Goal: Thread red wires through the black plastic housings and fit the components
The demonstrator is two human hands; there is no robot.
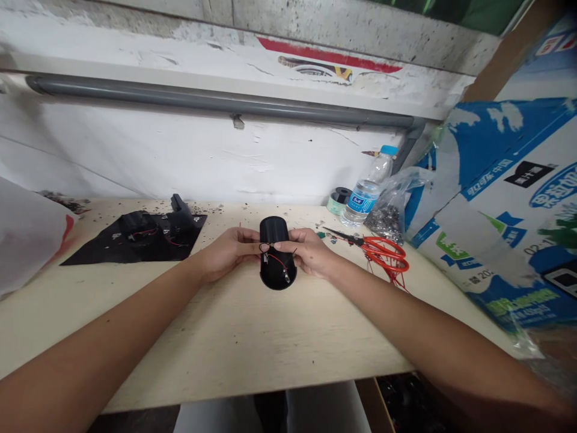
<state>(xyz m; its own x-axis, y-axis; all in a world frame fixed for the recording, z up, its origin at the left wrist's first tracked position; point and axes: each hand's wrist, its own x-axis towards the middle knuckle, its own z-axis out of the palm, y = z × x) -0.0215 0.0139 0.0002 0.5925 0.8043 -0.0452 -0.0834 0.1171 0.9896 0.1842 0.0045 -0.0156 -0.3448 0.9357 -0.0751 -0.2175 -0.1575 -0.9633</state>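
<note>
I have both hands closed on a black half-open cylindrical housing, mid-tabletop.
My left hand grips its left side, my right hand its right, thumbs close together beside the thin red wire inside; to the far right I see red-handled scissors and a water bottle, to the far left a black sheet bearing similar black parts.

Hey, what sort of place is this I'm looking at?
Probably a small workshop: a table bears red-handled scissors and a clear bag of small parts, while the left hand and right hand hold a black case with thin wires.
</note>
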